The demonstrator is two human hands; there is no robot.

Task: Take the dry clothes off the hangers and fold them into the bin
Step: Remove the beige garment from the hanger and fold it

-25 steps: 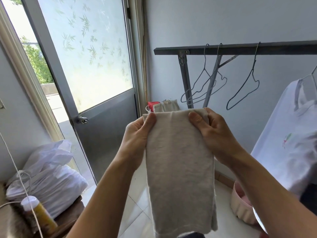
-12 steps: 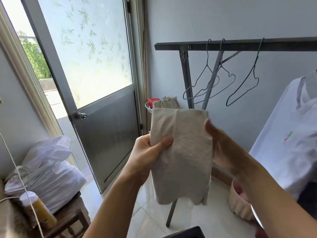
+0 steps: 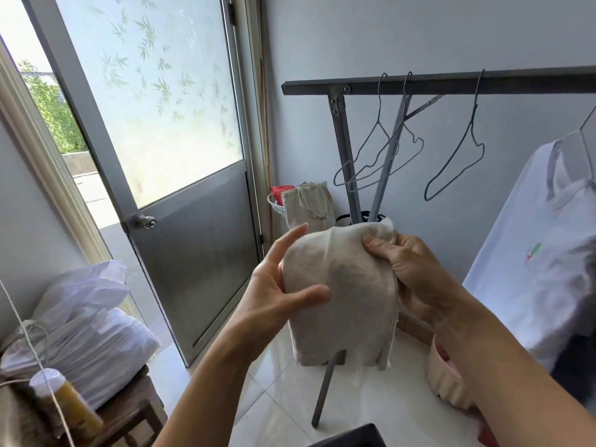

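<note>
A beige cloth, folded over, hangs between my hands in the middle of the view. My left hand holds its left side, thumb pressed on the front and fingers stretched up behind it. My right hand grips the upper right corner, fingers curled over the fold. Three bare wire hangers hang on the dark rail behind. A white shirt hangs on a hanger at the right. A pink ribbed bin stands on the floor under my right forearm.
A metal door stands ajar at the left. White plastic bags lie on a wooden stool beside a yellow bottle. A canvas tote and wire basket sit in the corner. The rack's leg slants across the tiled floor.
The long hanging cloth has been folded in half and lowered. My left hand slid from the top corner to the side; my right hand shifted onto the new top fold.
</note>
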